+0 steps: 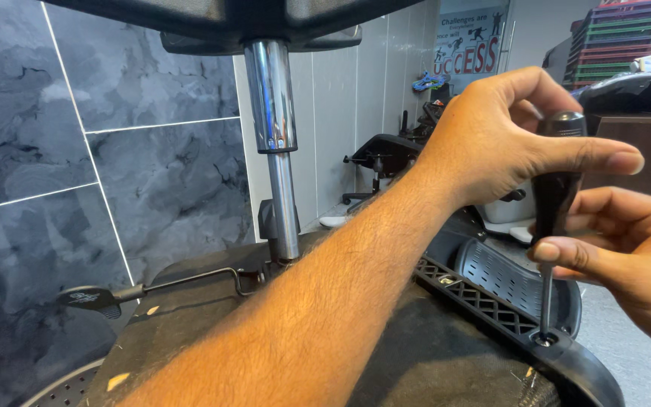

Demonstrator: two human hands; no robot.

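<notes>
- Nearest the camera, my left forearm crosses the frame from the lower left; the left hand (491, 143) wraps the top of the screwdriver (555, 203), its grip pressed together round the black handle with the thumb stretched out to the right.
- My right hand (627, 249) steadies the lower handle, forefinger and thumb pinching it just above the metal shank.
- Screwdriver position: tip seated in a screw recess (544, 339) on the black plastic frame (491, 301) of an upturned office chair, beside the ribbed oval pad (506, 275).
- Axis: the long axis stands nearly upright, handle up, tip down.
- Step in hand, as I judge it: working this frame screw. The next move calls for downward pressure with the shank kept square to the recess.
- Behind: chrome gas-lift column (273, 113), lever (160, 286), grey marbled wall (77, 151).
</notes>
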